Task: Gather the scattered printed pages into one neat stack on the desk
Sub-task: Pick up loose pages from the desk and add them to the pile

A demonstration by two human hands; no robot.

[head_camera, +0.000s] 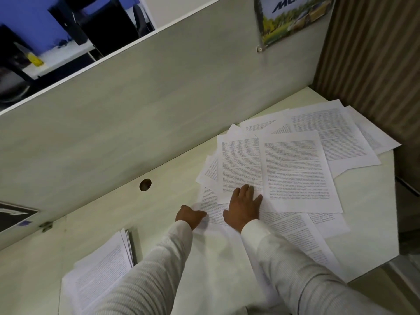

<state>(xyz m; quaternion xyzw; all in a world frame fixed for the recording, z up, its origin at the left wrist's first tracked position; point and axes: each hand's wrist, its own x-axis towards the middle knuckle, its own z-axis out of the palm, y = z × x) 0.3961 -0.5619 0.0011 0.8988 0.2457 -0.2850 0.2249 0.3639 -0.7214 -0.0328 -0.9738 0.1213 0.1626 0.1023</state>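
The worktop (113, 223) is a pale, slightly greenish laminate, set against a tall off-white partition (136, 110) that runs along its far edge. A round cable hole (145, 184) is cut into the surface close to the partition.

The scattered printed pages (295, 173) lie fanned and overlapping across the right half of the worktop, reaching toward the corner where a brown ribbed wall panel (368, 53) stands. A separate stack (100, 276) of printed sheets sits near the front left, its edges a little uneven.

The right hand (244, 208) lies flat on the loose pages with its fingers spread wide, holding nothing. The left hand (189, 215) is at the left edge of the lowest sheet with its fingers bent; I cannot tell whether it actually grips the paper. Both arms are in white ribbed sleeves (295, 269).

A colourful poster (293, 19) is pinned at the partition's right end, and a dark picture (13, 214) is fixed low on its left. Over the partition, a neighbouring white desk (63, 53) stands before a blue wall.
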